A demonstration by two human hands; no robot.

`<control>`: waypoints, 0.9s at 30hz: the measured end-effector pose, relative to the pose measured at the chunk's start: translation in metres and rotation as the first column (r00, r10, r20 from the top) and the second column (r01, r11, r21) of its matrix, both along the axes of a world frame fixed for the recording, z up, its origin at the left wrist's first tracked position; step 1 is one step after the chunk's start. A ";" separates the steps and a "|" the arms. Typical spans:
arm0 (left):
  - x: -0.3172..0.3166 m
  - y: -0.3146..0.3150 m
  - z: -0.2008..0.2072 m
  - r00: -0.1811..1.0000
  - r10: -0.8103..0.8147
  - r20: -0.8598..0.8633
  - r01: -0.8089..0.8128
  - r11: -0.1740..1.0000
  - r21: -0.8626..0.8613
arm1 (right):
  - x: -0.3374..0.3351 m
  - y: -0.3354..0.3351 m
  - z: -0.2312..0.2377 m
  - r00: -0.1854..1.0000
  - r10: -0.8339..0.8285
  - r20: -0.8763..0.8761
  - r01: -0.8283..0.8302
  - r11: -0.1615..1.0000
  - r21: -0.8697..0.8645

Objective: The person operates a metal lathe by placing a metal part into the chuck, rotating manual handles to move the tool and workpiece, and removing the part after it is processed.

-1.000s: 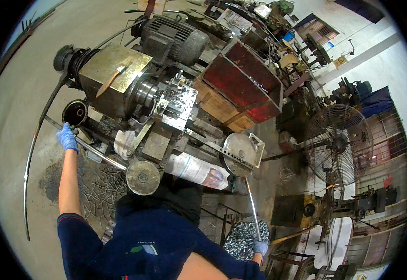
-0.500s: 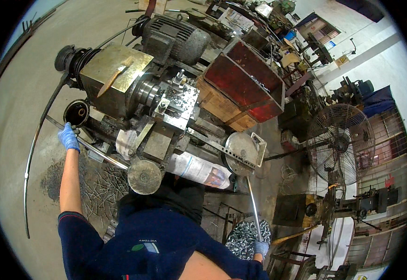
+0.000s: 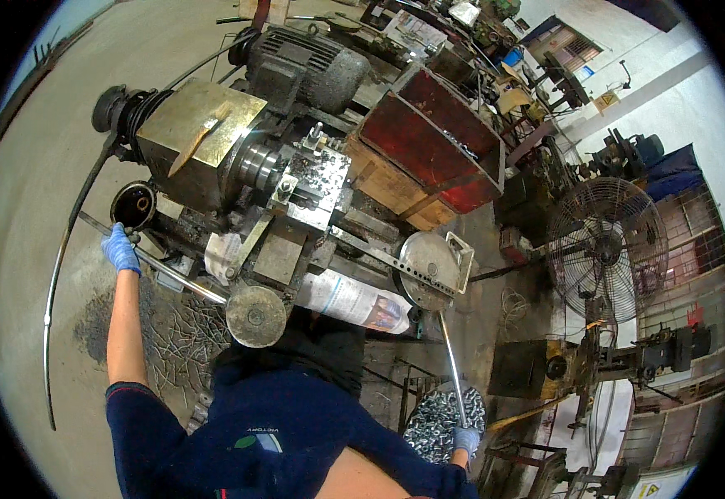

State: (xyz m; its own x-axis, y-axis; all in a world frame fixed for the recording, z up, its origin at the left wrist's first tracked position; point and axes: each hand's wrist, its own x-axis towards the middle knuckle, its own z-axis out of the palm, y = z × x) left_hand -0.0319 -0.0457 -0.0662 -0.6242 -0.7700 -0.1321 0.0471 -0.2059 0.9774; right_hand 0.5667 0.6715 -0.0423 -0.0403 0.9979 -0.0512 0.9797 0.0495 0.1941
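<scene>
My left hand (image 3: 120, 250), in a blue glove, is closed round the far part of a metal lever (image 3: 181, 278). This lever slants toward a round grey metal disc (image 3: 256, 316) at the front of the machine. At lower right my right hand (image 3: 465, 439), also gloved in blue, grips the near end of a second long shiny lever (image 3: 451, 358), which leads up to a larger disc (image 3: 429, 268). Between them stands a greasy lathe-like machine with a chuck (image 3: 259, 165) and a bright metal tool block (image 3: 316, 188). A wood-handled brush (image 3: 194, 148) lies on its housing.
A container of small shiny metal parts (image 3: 437, 416) stands beside my right hand. Behind the machine are a motor (image 3: 308, 68) and a red-lined box (image 3: 429, 137). A large fan (image 3: 608, 248) stands at right. Metal scraps (image 3: 184, 337) litter the floor at left.
The whole view has shifted slightly, with the machine a little farther left in it. Both hands keep their hold on the levers.
</scene>
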 end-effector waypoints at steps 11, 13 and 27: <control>-0.001 -0.005 -0.008 0.999 -0.022 -0.028 0.022 0.999 0.027 | -0.030 -0.037 0.035 0.999 -0.023 -0.023 0.023 1.000 0.005; -0.002 -0.007 -0.010 1.000 -0.020 -0.020 0.021 0.999 0.032 | -0.031 -0.040 0.037 1.000 -0.005 -0.007 0.005 1.000 0.015; 0.000 0.001 0.003 1.000 0.017 0.011 -0.017 1.000 0.002 | -0.014 -0.029 0.017 0.998 -0.060 -0.004 0.060 0.998 -0.021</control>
State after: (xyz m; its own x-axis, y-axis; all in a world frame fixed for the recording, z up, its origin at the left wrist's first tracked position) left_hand -0.0316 -0.0448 -0.0629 -0.6098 -0.7800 -0.1406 0.0400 -0.2074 0.9774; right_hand 0.5528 0.6427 -0.0252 0.0195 0.9972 -0.0721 0.9820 -0.0056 0.1886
